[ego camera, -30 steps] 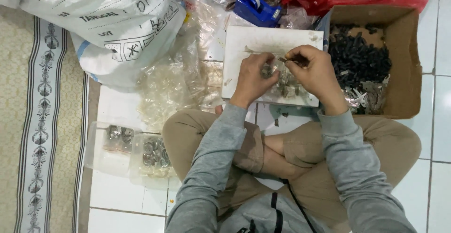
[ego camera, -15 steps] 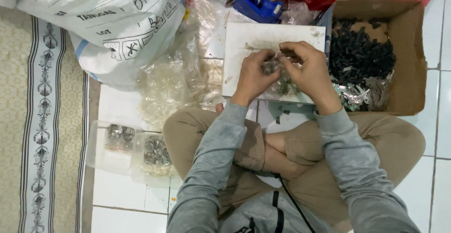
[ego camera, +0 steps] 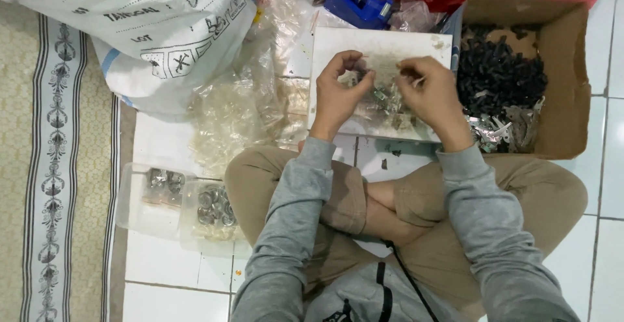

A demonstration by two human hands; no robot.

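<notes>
your left hand and right hand both pinch a small clear plastic bag of metal bits over the white board. thin, slippery, probably light. grip its top edge.

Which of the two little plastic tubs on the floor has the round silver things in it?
The tub nearer the person's knee, on the right of the pair. It holds round silver pieces; the other tub, closer to the rug, holds a flatter, mixed bunch.

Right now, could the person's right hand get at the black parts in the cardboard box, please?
Probably yes: the right hand is just beside the open-topped cardboard box, with nothing between it and the black parts. It would first need to let go of the small clear bag.
</notes>
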